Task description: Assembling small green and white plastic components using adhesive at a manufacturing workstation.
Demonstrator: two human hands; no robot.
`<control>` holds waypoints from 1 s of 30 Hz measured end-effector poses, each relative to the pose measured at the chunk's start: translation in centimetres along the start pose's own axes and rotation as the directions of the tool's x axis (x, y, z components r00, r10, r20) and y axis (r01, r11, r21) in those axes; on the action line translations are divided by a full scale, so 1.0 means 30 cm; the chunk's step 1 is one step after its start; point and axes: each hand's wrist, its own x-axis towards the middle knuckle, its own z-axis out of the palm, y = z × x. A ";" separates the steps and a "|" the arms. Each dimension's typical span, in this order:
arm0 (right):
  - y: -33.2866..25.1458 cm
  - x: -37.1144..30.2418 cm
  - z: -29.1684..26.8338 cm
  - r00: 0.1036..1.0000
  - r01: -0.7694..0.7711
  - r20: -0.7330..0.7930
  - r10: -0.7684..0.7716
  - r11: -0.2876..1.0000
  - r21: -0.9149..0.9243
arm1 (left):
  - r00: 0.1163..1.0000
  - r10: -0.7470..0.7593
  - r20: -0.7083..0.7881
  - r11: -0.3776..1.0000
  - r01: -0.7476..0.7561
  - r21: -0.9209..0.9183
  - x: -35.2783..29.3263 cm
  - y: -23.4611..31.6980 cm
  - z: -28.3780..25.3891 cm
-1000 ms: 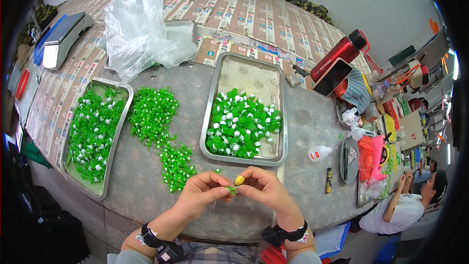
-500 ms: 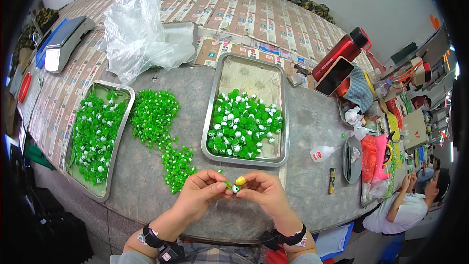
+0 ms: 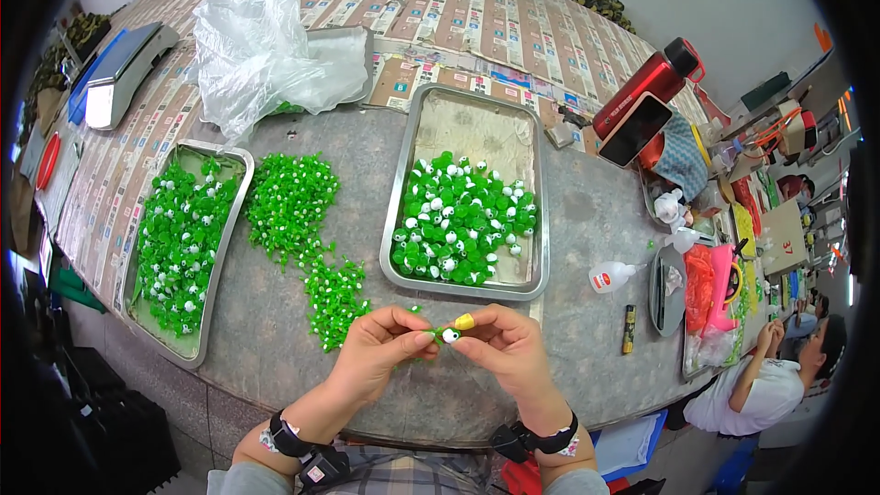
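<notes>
Both hands meet above the near edge of the table, in front of the middle tray. Fingertips of my right hand (image 3: 506, 346) pinch a small white-and-green eyeball piece (image 3: 450, 335) with a black dot; a yellow cover wraps one fingertip. My left hand (image 3: 380, 348) is closed in a pinch on a small green plastic part (image 3: 434, 334) touching that ball, its shape mostly hidden by the fingers. Beyond the hands, a metal tray (image 3: 390, 261) holds many green and white eyeball pieces. Left of it lies a loose heap of small green parts with white tips (image 3: 293, 206).
A second metal tray (image 3: 213, 289) of green-white pieces stands at the left, near a scale (image 3: 128, 78). Clear plastic bag (image 3: 252, 46) lies behind. At right are a white squeeze bottle (image 3: 612, 276), a small dark tube (image 3: 629, 328), a phone (image 3: 634, 128) and a red flask (image 3: 642, 87). Another person (image 3: 761, 385) sits far right.
The view has shifted slightly. My hands still hold the pieces together; the white ball now shows more between the fingertips, a little higher and to the right.
</notes>
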 end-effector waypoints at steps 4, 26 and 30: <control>-0.003 -0.003 0.004 1.000 -0.003 -0.015 0.003 0.999 -0.033 | 0.997 0.069 -0.029 0.995 -0.067 0.077 -0.001 -0.007 0.008; 0.002 0.008 -0.016 0.989 -0.137 0.043 0.142 0.986 -0.096 | 0.814 0.489 0.313 0.295 -0.492 0.819 0.000 0.014 0.022; 0.017 0.013 -0.025 0.984 -0.162 0.064 0.169 0.982 -0.095 | 0.829 0.468 0.308 0.244 -0.456 0.856 -0.007 0.011 0.025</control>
